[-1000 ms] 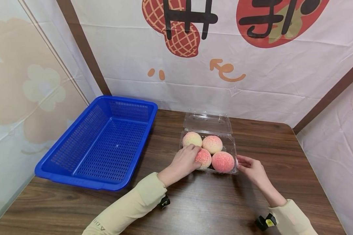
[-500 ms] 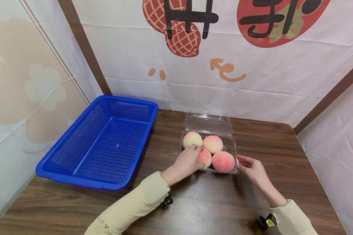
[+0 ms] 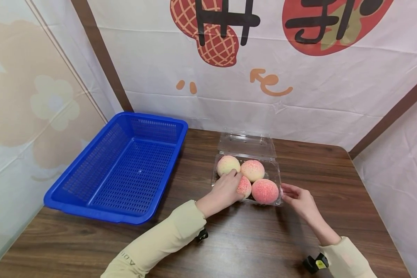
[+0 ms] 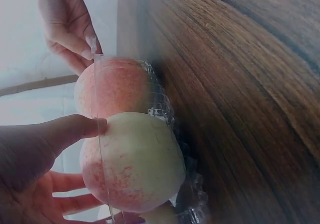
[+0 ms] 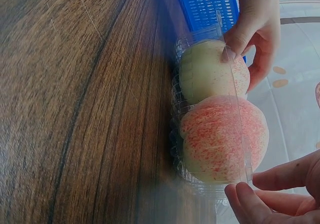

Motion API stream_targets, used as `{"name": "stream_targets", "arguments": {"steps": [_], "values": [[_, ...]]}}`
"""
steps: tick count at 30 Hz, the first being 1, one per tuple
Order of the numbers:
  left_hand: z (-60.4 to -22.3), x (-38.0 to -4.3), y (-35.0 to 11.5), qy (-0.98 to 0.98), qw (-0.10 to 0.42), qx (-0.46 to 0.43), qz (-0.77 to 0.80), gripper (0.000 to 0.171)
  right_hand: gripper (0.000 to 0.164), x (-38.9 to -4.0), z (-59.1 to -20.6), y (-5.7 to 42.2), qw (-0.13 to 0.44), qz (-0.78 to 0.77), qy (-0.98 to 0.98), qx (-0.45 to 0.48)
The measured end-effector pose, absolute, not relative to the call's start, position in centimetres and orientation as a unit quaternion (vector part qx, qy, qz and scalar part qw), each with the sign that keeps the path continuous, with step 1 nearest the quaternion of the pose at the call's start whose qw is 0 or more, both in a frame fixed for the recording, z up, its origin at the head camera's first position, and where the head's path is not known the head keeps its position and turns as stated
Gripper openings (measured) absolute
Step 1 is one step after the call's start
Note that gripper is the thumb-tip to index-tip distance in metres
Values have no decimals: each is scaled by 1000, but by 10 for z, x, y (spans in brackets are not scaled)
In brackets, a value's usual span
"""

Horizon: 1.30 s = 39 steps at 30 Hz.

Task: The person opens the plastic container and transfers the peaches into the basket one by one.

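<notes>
Gripping the front-left peach (image 3: 244, 188), the left hand (image 3: 226, 191) sits in the lid-up clear box (image 3: 273, 172) on the tabletop (image 3: 236, 239). Right hand (image 3: 300, 201) pinches the box's right edge; three more peaches (image 3: 265, 191) inside, blue basket (image 3: 128, 177) to the left.

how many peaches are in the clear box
4: the back-left peach, the back-right peach, the front-right peach, and the front-left peach, partly covered by the left hand. No others seem hidden.
</notes>
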<state>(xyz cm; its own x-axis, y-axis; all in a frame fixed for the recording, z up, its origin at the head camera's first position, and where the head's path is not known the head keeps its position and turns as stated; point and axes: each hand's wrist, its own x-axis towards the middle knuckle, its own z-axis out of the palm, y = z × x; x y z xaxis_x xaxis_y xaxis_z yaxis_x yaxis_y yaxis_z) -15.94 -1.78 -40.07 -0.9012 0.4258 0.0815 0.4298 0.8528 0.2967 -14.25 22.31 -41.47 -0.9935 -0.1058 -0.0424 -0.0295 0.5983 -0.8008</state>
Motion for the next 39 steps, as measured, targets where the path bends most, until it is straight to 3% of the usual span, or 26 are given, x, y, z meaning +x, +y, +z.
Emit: {"name": "stream_targets", "arguments": {"steps": [11,19,25,39], "values": [[-397,-165,-11,-963,-3,-235,-132,53,35,-143,-416,224,34,-448,892,-43],[-393,-172,-7,-960,-48,-247,-119,48,35,-143,-416,224,36,-443,895,-43],[-392,-176,-1,-965,-76,-232,-100,54,34,-143,-416,223,37,-444,894,-43],[-396,-176,5,-974,-59,-199,-93,57,36,-142,-415,222,42,-451,891,-36]]}}
